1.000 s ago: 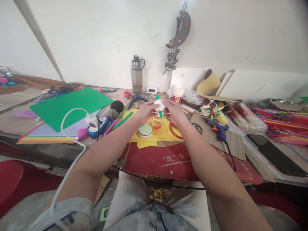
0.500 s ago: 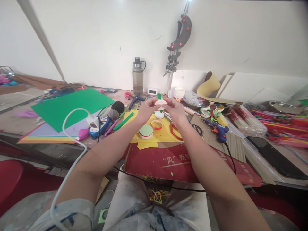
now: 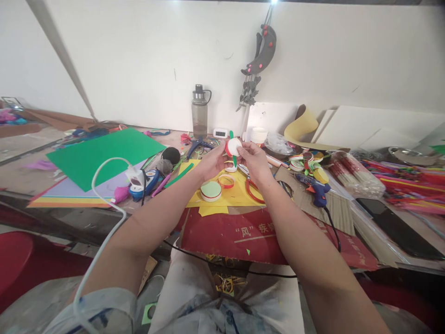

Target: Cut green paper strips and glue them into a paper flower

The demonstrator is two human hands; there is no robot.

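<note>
Between both hands I hold a small round white piece (image 3: 234, 146) with a red edge, tilted up, green strips sticking out above and below it. My left hand (image 3: 216, 160) grips its left edge, and my right hand (image 3: 253, 160) pinches the right side. Just beneath, partly hidden, a white disc (image 3: 230, 168) rests on the yellow paper (image 3: 194, 199). Nearer me lie a red-and-yellow paper ring (image 3: 226, 181) and a round box-like piece with a pale green top (image 3: 211, 190). Red-handled pliers or scissors (image 3: 251, 192) lie by my right forearm.
A blue glue gun (image 3: 320, 194) with a black cord and a phone (image 3: 396, 227) lie to the right. Green paper (image 3: 104, 155) and a power plug with a white cable (image 3: 134, 176) are on the left. A water bottle (image 3: 199, 113) stands by the wall.
The round piece has been turned from lying nearly flat to facing me, its green strips now showing above and below. My left hand has shifted slightly lower.
</note>
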